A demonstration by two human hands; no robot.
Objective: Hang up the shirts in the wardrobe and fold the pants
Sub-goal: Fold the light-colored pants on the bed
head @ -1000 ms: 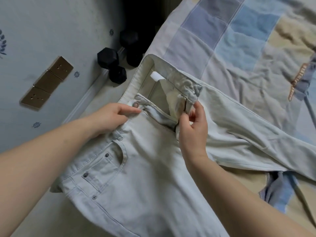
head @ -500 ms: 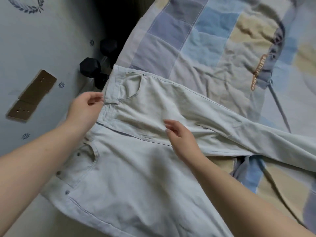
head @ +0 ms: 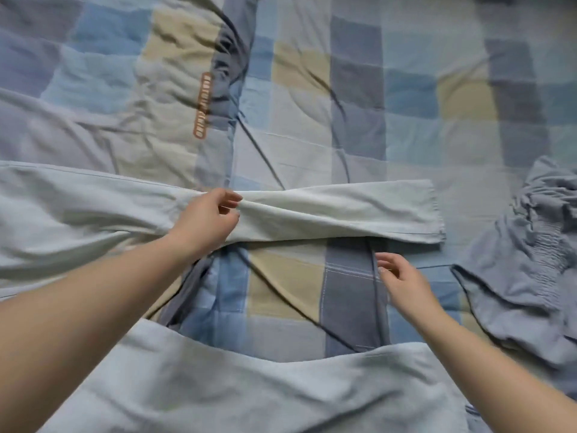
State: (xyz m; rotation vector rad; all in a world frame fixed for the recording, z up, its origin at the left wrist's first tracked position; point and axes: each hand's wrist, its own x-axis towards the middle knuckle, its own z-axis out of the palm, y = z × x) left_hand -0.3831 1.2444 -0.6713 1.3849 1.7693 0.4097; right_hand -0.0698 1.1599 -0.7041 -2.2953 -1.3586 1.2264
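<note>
One piece of lettering shows: a narrow orange-brown label printed or sewn on the checked quilt on the bed, near a dark fold in the fabric. It runs lengthwise, top to bottom, with pale capital letters inside a rounded border. The letters are too blurred to read with any certainty; they may form two short words.

Soft, even, cool indoor light with no glare; its source cannot be told. Faint shadows lie under the pants leg and in the quilt creases. The frame is soft all over, blurrier toward the corners, with wide-angle bending at the edges.
</note>
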